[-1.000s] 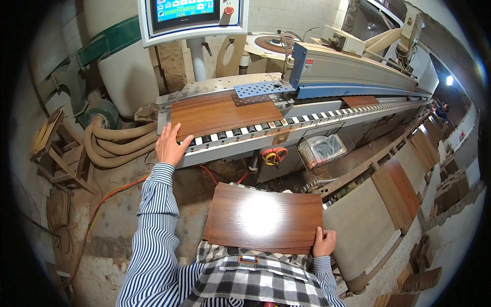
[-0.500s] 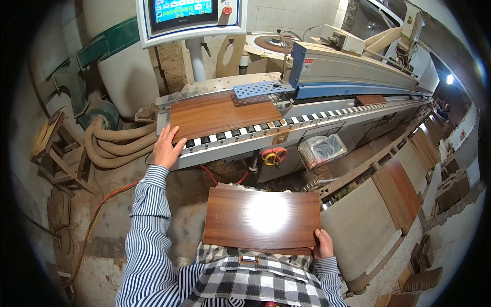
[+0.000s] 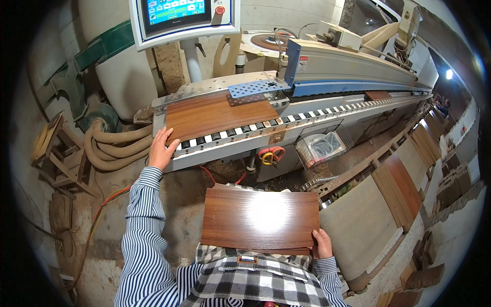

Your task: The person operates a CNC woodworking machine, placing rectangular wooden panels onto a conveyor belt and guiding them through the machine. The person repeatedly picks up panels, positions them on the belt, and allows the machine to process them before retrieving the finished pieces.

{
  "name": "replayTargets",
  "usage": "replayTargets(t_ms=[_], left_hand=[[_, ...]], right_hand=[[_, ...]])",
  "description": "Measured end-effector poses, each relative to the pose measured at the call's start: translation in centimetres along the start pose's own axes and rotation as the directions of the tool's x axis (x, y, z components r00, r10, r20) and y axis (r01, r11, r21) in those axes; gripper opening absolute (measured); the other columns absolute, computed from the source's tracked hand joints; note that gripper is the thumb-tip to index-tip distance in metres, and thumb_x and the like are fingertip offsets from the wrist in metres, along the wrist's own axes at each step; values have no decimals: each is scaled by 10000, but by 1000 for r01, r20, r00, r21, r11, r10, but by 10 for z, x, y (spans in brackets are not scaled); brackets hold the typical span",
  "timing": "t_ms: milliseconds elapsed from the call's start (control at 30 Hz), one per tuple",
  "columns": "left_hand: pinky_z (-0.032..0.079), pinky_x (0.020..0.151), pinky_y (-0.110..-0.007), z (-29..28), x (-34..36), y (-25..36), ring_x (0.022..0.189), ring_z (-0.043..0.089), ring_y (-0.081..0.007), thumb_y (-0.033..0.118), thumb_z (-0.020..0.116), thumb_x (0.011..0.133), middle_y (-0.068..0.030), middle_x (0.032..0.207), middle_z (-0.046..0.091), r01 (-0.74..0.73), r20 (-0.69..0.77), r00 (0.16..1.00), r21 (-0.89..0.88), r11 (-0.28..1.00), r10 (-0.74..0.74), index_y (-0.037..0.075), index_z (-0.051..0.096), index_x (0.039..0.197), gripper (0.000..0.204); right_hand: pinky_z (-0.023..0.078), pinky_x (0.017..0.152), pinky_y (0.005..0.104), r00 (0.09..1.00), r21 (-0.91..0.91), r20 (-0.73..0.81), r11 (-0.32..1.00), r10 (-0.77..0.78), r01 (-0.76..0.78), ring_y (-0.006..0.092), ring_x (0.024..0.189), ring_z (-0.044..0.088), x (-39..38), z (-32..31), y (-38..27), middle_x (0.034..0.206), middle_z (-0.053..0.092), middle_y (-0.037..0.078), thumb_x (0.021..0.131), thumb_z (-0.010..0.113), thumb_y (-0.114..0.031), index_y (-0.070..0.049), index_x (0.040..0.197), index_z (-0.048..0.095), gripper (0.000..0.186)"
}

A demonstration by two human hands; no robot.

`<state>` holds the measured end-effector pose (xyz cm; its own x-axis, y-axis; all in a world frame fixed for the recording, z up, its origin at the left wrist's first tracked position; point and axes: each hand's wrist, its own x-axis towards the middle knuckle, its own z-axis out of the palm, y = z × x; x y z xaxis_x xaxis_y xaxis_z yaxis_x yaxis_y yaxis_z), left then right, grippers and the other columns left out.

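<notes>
A wood-grain board [image 3: 209, 123] lies on the edge-banding machine's roller rail [image 3: 225, 134], its back right part under a blue perforated plate [image 3: 253, 88]. My left hand [image 3: 161, 147] is at the board's near left corner, fingers apart and touching it. Lower down, against the checked apron, is a short stack of glossy brown boards [image 3: 230, 220]. My right hand [image 3: 321, 243] grips this stack at its right edge, thumb on top and other fingers partly hidden. A second board [image 3: 377, 95] is farther along the machine.
A touchscreen panel [image 3: 179, 15] stands above the machine. At left are a wooden stool [image 3: 64, 158] and ribbed hoses [image 3: 107, 148]. Red and yellow tools [image 3: 271, 156] hang near a wire basket [image 3: 319, 148]. A rack with boards [image 3: 396, 189] runs along the right. A person [image 3: 442, 107] is far back.
The far board has moved rightward along the machine. My left hand has shifted slightly left and down. The view has shifted a little; the held stack sits slightly further left in the picture.
</notes>
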<state>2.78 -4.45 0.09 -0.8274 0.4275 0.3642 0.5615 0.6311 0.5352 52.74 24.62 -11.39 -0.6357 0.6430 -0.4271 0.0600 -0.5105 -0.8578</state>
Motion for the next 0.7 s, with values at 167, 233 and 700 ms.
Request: replayTargets(t_ms=[167,233,700], left_hand=[[202,1123,-459,-2,3,3,1370,285,-329,401,578,884,-175,1440,384,20,43,999,57,998,-23,90,507,1318,539],[142,1129,-500,-5,4,13,1373,280,-321,423,557,892,-162,1441,387,42,75,996,130,991,-52,105,498,1329,544],[25,1112,-579,26,18,56,1390,243,-326,470,547,880,-160,1422,416,27,82,996,235,972,-47,176,448,1370,580]], right_hand=[[554,583,278,1000,10,12,1000,-18,18,145,797,643,2,-3,5,991,639,50,926,532,-182,-38,1144,537,262],[559,614,284,999,17,16,999,-30,30,153,816,643,3,-4,7,1010,636,59,930,527,-173,-26,1156,532,269],[566,652,297,994,-3,45,995,-102,102,159,851,638,5,-10,13,1057,623,73,920,533,-132,-19,1192,516,295]])
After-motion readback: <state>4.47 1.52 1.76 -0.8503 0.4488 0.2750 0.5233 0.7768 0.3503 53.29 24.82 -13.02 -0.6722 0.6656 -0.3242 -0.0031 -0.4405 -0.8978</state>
